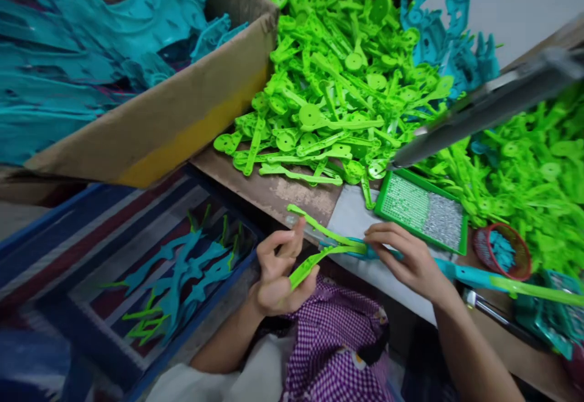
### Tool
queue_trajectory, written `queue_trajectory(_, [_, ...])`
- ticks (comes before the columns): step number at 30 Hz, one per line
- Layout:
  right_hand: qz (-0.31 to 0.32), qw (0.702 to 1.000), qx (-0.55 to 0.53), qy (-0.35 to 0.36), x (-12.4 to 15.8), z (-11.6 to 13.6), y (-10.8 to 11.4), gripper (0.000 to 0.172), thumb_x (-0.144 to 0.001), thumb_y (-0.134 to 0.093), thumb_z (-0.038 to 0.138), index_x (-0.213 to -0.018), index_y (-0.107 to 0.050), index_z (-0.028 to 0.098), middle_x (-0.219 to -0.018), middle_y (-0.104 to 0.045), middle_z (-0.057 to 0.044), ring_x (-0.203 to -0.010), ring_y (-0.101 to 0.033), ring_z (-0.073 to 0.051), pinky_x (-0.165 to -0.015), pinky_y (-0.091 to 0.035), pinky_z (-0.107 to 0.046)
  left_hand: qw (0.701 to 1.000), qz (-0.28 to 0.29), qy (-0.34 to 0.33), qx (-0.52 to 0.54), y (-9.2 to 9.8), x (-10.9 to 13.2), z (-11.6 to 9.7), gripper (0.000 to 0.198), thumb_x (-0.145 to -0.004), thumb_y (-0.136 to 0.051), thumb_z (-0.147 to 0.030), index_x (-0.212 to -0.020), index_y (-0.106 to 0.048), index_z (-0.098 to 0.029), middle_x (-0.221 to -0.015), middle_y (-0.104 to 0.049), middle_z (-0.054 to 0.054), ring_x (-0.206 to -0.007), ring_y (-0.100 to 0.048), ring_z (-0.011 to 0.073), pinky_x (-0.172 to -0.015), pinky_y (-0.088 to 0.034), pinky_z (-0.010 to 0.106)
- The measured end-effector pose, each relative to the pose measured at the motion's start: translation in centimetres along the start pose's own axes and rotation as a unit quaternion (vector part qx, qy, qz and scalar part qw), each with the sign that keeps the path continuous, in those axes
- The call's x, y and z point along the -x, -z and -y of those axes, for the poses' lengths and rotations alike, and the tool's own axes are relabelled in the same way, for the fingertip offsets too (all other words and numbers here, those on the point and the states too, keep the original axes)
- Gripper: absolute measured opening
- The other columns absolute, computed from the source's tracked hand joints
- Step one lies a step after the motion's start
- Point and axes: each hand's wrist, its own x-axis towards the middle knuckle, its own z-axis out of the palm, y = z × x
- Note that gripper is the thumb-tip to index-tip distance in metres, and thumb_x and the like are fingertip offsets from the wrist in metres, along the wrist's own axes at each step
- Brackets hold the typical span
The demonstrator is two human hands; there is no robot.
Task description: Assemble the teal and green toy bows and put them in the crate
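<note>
My left hand [279, 273] is closed around the end of a long green plastic strip [319, 255] near the table's front edge. My right hand [404, 257] pinches the joint where green strips meet a teal plastic piece [460, 273] that lies on a white sheet [351, 216]. A second green strip [314, 224] runs from the joint back toward my left thumb. A big heap of green plastic parts [337, 79] covers the table behind my hands.
A cardboard box [182, 116] of teal parts sits at the upper left. Below it, a blue striped bin [150, 268] holds assembled teal and green pieces. A green tray of small screws [422, 210], a red basket [502, 250], a grey tool [483, 107] and more teal parts [451, 43] stand to the right.
</note>
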Motion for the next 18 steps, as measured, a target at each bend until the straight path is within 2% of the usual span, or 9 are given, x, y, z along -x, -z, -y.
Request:
queue_trajectory(2, [-0.141, 0.988, 0.002, -0.057, 3.0, 0.2, -1.1, 0.02, -0.089, -0.051, 0.018, -0.106, -0.059, 0.026, -0.096, -0.065, -0.008, -0.093, -0.063, -0.02, -0.079, -0.052, -0.036, 1.0, 0.008, 0.011, -0.008, -0.1, -0.4, -0.3, 0.059, -0.068, -0.075, -0.009, -0.114, -0.048, -0.032, -0.129, -0.048, 0.006, -0.13, -0.046, 0.0288, -0.104, -0.047, 0.041])
queue_trajectory(4, [-0.284, 0.952, 0.012, -0.114, 6.8, -0.3, -3.0, 0.016, -0.088, -0.052, 0.019, -0.101, -0.059, 0.026, -0.086, -0.065, -0.005, -0.084, -0.063, -0.02, -0.075, -0.052, -0.036, 1.0, 0.015, 0.014, -0.018, -0.2, -0.8, -0.4, 0.07, -0.065, -0.076, -0.006, -0.121, -0.044, -0.033, -0.133, -0.048, 0.007, -0.131, -0.046, 0.0272, -0.104, -0.046, 0.039])
queue_trajectory(5, [-0.34, 0.929, 0.032, -0.142, 8.8, -0.9, -3.9, 0.015, -0.088, -0.052, 0.019, -0.099, -0.059, 0.026, -0.083, -0.064, -0.004, -0.082, -0.063, -0.02, -0.074, -0.052, -0.036, 1.0, 0.013, 0.016, -0.022, -0.2, -0.9, -0.4, 0.073, -0.064, -0.076, -0.005, -0.123, -0.042, -0.033, -0.135, -0.047, 0.007, -0.131, -0.046, 0.0267, -0.104, -0.046, 0.039])
queue_trajectory(7, [-0.398, 0.885, 0.114, -0.214, 13.1, -2.4, -5.3, 0.012, -0.088, -0.054, 0.023, -0.098, -0.06, 0.024, -0.085, -0.065, -0.006, -0.081, -0.063, -0.02, -0.077, -0.051, -0.038, 0.999, 0.001, 0.017, -0.03, -0.2, -1.3, -0.4, 0.077, -0.061, -0.078, -0.004, -0.124, -0.042, -0.032, -0.138, -0.046, 0.008, -0.13, -0.048, 0.0267, -0.104, -0.046, 0.039])
queue_trajectory(9, [-0.424, 0.826, 0.216, -0.302, 17.1, -4.3, -5.5, 0.016, -0.088, -0.053, 0.03, -0.099, -0.062, 0.022, -0.09, -0.066, -0.009, -0.082, -0.062, -0.022, -0.08, -0.049, -0.04, 0.999, -0.004, 0.013, -0.049, -0.4, -1.8, -0.4, 0.079, -0.058, -0.079, -0.005, -0.123, -0.042, -0.031, -0.14, -0.045, 0.008, -0.13, -0.047, 0.0271, -0.105, -0.045, 0.038])
queue_trajectory(11, [-0.444, 0.764, 0.277, -0.377, 20.4, -6.1, -4.8, 0.026, -0.089, -0.049, 0.037, -0.101, -0.063, 0.018, -0.091, -0.066, -0.012, -0.081, -0.062, -0.024, -0.078, -0.048, -0.039, 0.997, -0.003, 0.001, -0.074, -0.6, -2.3, -0.7, 0.078, -0.057, -0.08, -0.006, -0.122, -0.043, -0.031, -0.141, -0.044, 0.007, -0.131, -0.045, 0.0273, -0.106, -0.045, 0.038])
queue_trajectory(12, [-0.441, 0.75, 0.285, -0.402, 21.6, -6.9, -4.2, 0.03, -0.09, -0.047, 0.039, -0.102, -0.064, 0.017, -0.092, -0.066, -0.013, -0.08, -0.061, -0.023, -0.077, -0.048, -0.038, 0.996, -0.004, -0.002, -0.085, -0.8, -2.6, -0.9, 0.077, -0.057, -0.08, -0.006, -0.12, -0.043, -0.031, -0.141, -0.043, 0.006, -0.131, -0.045, 0.0273, -0.106, -0.045, 0.038])
queue_trajectory(16, [-0.348, 0.756, 0.328, -0.446, 24.1, -10.1, -1.4, 0.036, -0.089, -0.043, 0.041, -0.102, -0.066, 0.016, -0.101, -0.068, -0.013, -0.092, -0.061, -0.025, -0.081, -0.045, -0.039, 0.993, -0.023, -0.027, -0.11, -1.8, -3.6, -1.7, 0.073, -0.053, -0.084, -0.008, -0.109, -0.045, -0.032, -0.136, -0.042, 0.0, -0.13, -0.048, 0.0274, -0.101, -0.051, 0.037])
queue_trajectory(18, [-0.34, 0.741, 0.363, -0.452, 25.1, -11.8, 0.1, 0.037, -0.089, -0.041, 0.037, -0.104, -0.066, 0.015, -0.106, -0.067, -0.015, -0.096, -0.06, -0.026, -0.082, -0.045, -0.039, 0.991, -0.018, -0.055, -0.12, -2.1, -3.7, -1.8, 0.067, -0.055, -0.083, -0.005, -0.101, -0.043, -0.033, -0.134, -0.041, -0.004, -0.13, -0.048, 0.0262, -0.099, -0.053, 0.036])
